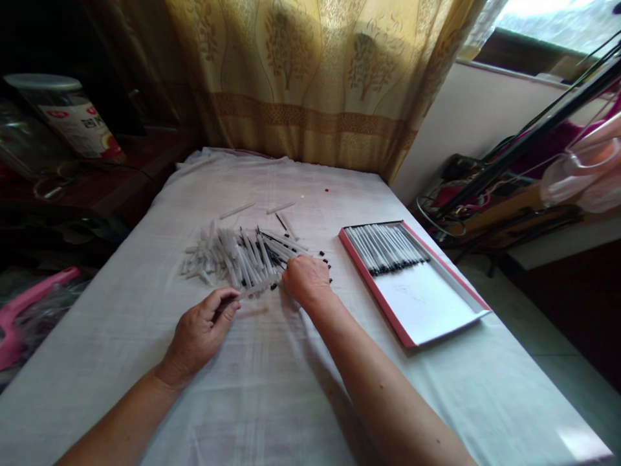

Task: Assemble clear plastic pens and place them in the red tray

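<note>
A patterned gold curtain [310, 77] hangs behind; a lidded jar [68, 116] stands left.

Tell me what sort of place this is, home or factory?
Probably a room in a home, used for hand piecework: a patterned curtain by a window, a cloth-covered table, and a loose pile of pen-like tubes beside a red-edged tray part-filled with them.

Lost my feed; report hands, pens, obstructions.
Left hand pinching one pen. Right hand on the pile. Box at right partly filled. Stray pens beyond.
</note>
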{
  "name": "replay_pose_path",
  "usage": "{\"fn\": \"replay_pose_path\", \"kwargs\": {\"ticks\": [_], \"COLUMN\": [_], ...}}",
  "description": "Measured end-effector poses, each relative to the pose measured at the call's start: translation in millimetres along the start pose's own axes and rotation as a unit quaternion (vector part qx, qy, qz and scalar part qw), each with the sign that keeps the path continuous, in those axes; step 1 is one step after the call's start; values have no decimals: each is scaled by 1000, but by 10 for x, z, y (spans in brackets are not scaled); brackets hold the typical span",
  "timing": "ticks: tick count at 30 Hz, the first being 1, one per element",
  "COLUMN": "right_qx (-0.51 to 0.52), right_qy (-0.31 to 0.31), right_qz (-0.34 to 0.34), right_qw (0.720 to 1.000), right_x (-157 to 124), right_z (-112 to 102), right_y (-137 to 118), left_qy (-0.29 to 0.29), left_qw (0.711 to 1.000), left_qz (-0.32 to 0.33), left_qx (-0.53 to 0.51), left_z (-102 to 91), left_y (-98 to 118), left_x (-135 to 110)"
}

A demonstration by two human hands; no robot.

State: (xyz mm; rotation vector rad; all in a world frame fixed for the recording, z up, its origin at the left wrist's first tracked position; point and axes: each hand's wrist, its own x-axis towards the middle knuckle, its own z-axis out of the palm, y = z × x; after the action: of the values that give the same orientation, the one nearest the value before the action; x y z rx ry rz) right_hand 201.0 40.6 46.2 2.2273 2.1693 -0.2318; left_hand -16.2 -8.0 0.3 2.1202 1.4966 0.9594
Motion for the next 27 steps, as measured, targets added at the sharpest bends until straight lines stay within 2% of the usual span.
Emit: {"fn": "replay_pose_path", "kwargs": {"ticks": [4, 8, 15, 21, 27], "right_qx": [4, 17, 18, 18, 18], "right_qy": [19, 47, 40, 32, 35], "right_qz": [9, -21, -1, -30, 4], "right_qw": [1000, 999, 999, 999, 999], "right_x": [-74, -119, -49, -63, -60], "right_z": [19, 49, 83, 81, 28], "right_y": [94, 111, 70, 81, 64], "left_qy": [-4, -9, -1, 0, 4], "left_qw": [1000, 1000, 1000, 1000, 1000], "left_qz": [-3, -5, -3, 11, 19], "left_qx": [1, 0, -1, -4, -3], "left_z": [6, -3, -9, 3, 4], "left_y": [9, 38, 33, 18, 17], "left_x": [12, 25, 17, 13, 18]}}
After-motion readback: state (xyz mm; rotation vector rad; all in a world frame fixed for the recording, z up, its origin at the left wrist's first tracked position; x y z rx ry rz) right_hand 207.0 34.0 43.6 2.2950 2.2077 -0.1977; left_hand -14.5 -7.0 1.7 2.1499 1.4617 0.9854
